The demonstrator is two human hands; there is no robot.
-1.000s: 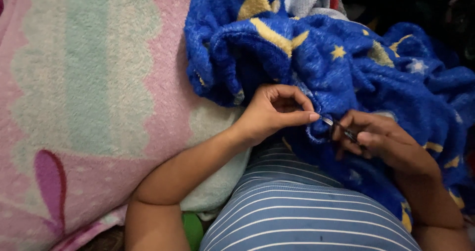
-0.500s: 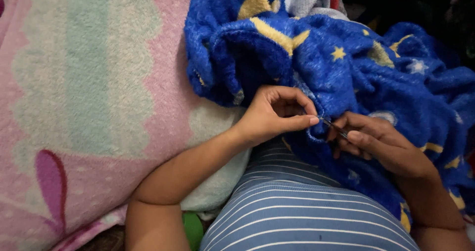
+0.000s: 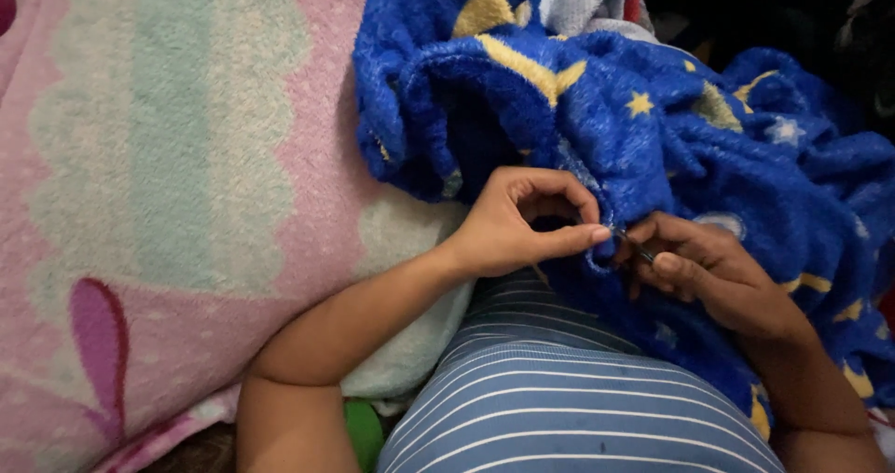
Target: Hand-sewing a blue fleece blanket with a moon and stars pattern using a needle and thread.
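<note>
I see the left hand (image 3: 522, 226) pinching a fold of the blue fleece blanket (image 3: 653, 137) between thumb and forefinger, the grip narrow and closed on the fabric edge. The right hand (image 3: 713, 273) sits just beside it, its fingers closed tightly around a thin dark tool (image 3: 634, 246); the tool's tip meets the blanket at the pinched fold, and I cannot tell its exact kind. The blanket, patterned with yellow moons and stars, lies bunched across the lap and rises toward the upper right of the view. A pink and green blanket (image 3: 168, 175) covers the surface on the left. A blue striped shirt (image 3: 578, 398) fills the lower centre.
</note>
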